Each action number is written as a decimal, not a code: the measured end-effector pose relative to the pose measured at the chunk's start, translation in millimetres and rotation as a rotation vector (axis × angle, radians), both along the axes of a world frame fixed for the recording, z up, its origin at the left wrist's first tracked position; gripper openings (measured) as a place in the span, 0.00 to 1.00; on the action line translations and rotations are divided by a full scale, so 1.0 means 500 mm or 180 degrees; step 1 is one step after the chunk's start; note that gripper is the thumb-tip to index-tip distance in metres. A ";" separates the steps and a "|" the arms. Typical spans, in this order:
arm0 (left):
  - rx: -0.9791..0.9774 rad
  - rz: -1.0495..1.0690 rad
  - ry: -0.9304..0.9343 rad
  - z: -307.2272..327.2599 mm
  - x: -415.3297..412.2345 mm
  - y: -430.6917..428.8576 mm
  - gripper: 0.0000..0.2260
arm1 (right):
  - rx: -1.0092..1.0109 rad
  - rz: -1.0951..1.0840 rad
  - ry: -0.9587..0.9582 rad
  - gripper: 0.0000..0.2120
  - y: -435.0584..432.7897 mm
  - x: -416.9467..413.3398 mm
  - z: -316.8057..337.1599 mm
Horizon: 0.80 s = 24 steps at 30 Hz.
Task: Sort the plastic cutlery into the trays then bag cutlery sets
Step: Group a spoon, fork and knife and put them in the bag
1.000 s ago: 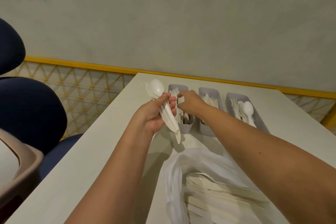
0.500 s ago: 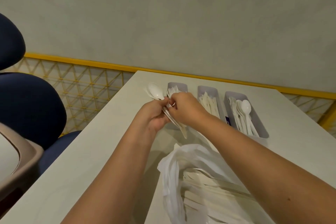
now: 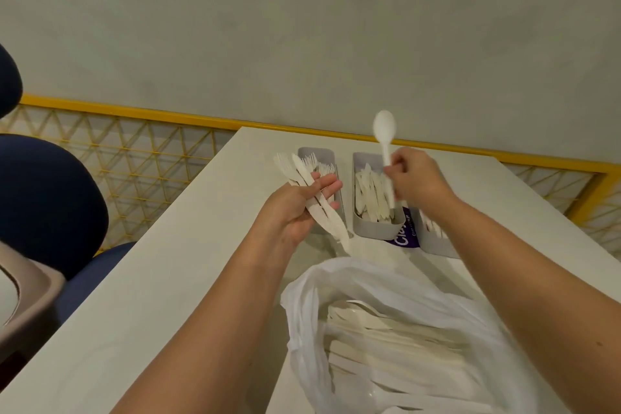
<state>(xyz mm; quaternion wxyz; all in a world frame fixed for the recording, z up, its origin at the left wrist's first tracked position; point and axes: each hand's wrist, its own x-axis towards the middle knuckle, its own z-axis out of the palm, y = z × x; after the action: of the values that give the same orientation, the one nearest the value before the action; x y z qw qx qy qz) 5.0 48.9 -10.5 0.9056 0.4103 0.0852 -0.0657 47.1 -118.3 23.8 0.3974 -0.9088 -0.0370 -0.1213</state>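
White plastic everywhere in the head view. I see the right hand (image 3: 415,178) pinched around the handle of a single spoon (image 3: 384,141), bowl up, held above the middle tray (image 3: 376,228) of knives. The left hand (image 3: 295,208) lies half open, palm up, with a small bunch of cutlery (image 3: 314,198) resting across the fingers and under the thumb, fork tines pointing away; it hovers over the near end of the left tray (image 3: 316,155), which holds forks. A third tray (image 3: 437,244) sits to the right, mostly hidden by the right forearm. Just in front of the trays, an open thin bag (image 3: 302,312) holds a heap of more cutlery. The table (image 3: 168,279) is bare left of the bag, up to its left edge; a blue chair (image 3: 43,205) stands beyond that edge.
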 end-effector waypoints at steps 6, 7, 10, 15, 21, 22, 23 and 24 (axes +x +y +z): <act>0.0327 -0.0321 -0.0266 0.004 -0.010 -0.019 0.08 | -0.0894 -0.0898 0.0611 0.14 -0.149 0.027 -0.065; 0.0374 -0.0348 -0.0289 0.004 -0.012 -0.023 0.08 | -0.0954 -0.0916 0.0741 0.16 -0.157 0.028 -0.076; 0.0454 -0.0390 -0.0317 0.001 -0.014 -0.030 0.08 | -0.1166 -0.0868 0.0764 0.21 -0.160 0.026 -0.091; 0.0450 -0.0413 -0.0282 -0.004 -0.011 -0.030 0.09 | -0.0724 -0.0300 0.0096 0.14 -0.093 -0.001 -0.052; 0.0471 -0.0582 -0.0339 -0.013 -0.004 -0.033 0.10 | 0.0286 0.1077 -0.0068 0.09 0.041 -0.069 0.009; 0.0541 -0.0662 -0.0400 -0.012 -0.006 -0.034 0.11 | 0.0341 0.1092 0.0028 0.10 0.055 -0.069 0.011; 0.0608 -0.0728 -0.0456 -0.012 -0.009 -0.035 0.13 | 0.0253 0.1054 0.0117 0.11 0.067 -0.067 0.013; 0.0660 -0.0769 -0.0492 -0.011 -0.010 -0.036 0.13 | 0.0040 0.0997 0.0194 0.12 0.074 -0.064 0.013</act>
<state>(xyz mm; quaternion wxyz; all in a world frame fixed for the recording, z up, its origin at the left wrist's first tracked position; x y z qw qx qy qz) -0.2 30.7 -16.1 0.8478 0.5126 -0.0284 -0.1332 15.1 -81.1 30.1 0.4181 -0.8927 -0.1655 -0.0304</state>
